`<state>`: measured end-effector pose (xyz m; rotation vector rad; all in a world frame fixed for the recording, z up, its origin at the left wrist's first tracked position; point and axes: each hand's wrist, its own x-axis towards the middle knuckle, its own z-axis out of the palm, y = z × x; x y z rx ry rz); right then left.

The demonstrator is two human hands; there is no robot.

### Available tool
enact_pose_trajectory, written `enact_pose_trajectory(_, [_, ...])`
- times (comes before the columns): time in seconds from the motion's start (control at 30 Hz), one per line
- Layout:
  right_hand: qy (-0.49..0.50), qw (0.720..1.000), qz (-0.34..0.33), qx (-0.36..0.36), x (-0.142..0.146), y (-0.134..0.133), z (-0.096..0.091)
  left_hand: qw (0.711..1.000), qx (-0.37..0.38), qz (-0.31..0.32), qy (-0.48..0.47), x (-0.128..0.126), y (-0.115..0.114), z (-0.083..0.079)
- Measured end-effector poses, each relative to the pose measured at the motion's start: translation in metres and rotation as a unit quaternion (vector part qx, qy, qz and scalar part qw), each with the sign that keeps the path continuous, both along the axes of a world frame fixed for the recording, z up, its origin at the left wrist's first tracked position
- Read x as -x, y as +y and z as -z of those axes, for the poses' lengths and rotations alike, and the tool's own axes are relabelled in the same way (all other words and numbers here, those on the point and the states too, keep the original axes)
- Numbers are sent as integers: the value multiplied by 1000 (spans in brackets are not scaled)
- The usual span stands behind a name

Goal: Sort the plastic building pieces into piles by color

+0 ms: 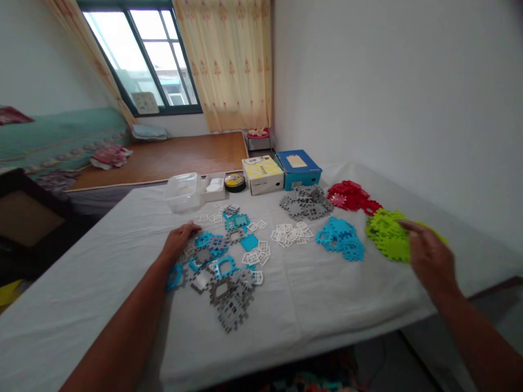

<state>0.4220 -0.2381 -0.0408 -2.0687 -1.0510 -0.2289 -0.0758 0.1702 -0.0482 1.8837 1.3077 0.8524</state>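
My left hand (180, 240) rests on the white cloth at the left edge of a mixed spread of grey and blue interlocking plastic pieces (225, 267). Its fingers are loosely extended and show nothing held. Over at the right, my right hand (430, 258) is at a pile of lime green interlocking pieces (386, 235), fingers pressed together; whatever may be between them is hidden. Part of the green shows behind that hand. Left of it lies a heap of blue pieces (341, 238). Small white grid pieces (291, 233) lie mid-table.
Grey pieces (306, 203) and red pieces (352, 196) are heaped toward the wall. Along the back stand a clear plastic box (183, 191), a small white box (214, 188), a round black-and-yellow tin (235, 183), a yellow-and-white box (262, 174) and a blue box (298, 169).
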Motion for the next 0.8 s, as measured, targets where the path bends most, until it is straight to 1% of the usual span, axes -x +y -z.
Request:
enact_pose_trajectory(0.03, [17, 997, -77, 14, 30, 24, -8, 1000, 1, 3, -9, 0, 0, 0])
enact_pose_trajectory(0.07, [17, 986, -162, 43, 59, 49, -13, 1000, 2, 4, -19, 1, 0, 1])
enact_pose_trajectory(0.1, [-10, 970, -229, 79, 84, 74, -14, 1000, 3, 4, -31, 1, 1, 2])
enact_pose_trajectory(0.13, [-50, 955, -272, 110, 105, 99, -13, 999, 3, 3, -44, 2, 1, 3])
enact_pose_trajectory(0.17, [-85, 944, -287, 141, 120, 121, -9, 998, 3, 3, -57, 2, 1, 4])
enact_pose_trajectory(0.23, [-127, 938, -252, 201, 136, 155, 5, 997, 4, 12, -80, 4, 1, 7])
enact_pose_trajectory(0.27, [-138, 938, -223, 226, 139, 166, 13, 996, 4, 17, -89, 4, 1, 8])
enact_pose_trajectory(0.33, [-151, 939, -179, 251, 139, 176, 27, 994, 2, 29, -105, 5, 1, 11])
enact_pose_trajectory(0.4, [-167, 939, -172, 249, 140, 176, 35, 993, 0, 38, -114, 5, 1, 13])
enact_pose_trajectory(0.47, [-183, 938, -183, 230, 147, 172, 33, 992, 1, 43, -119, 4, 2, 14])
enact_pose_trajectory(0.53, [-196, 937, -205, 201, 161, 168, 24, 992, 5, 50, -119, 3, 3, 15])
enact_pose_trajectory(0.57, [-199, 935, -228, 186, 169, 168, 17, 992, 5, 53, -119, 3, 4, 16])
enact_pose_trajectory(0.6, [-197, 928, -266, 173, 178, 169, 10, 991, 4, 56, -118, 3, 5, 17])
enact_pose_trajectory(0.63, [-188, 914, -318, 165, 186, 171, 3, 991, 3, 59, -118, 3, 6, 18])
enact_pose_trajectory(0.7, [-157, 875, -425, 169, 200, 178, -8, 991, 1, 64, -116, 4, 7, 19])
enact_pose_trajectory(0.73, [-143, 857, -462, 177, 205, 182, -11, 991, 0, 65, -116, 4, 7, 19])
enact_pose_trajectory(0.8, [-129, 837, -495, 195, 213, 191, -15, 991, -1, 66, -113, 4, 7, 20])
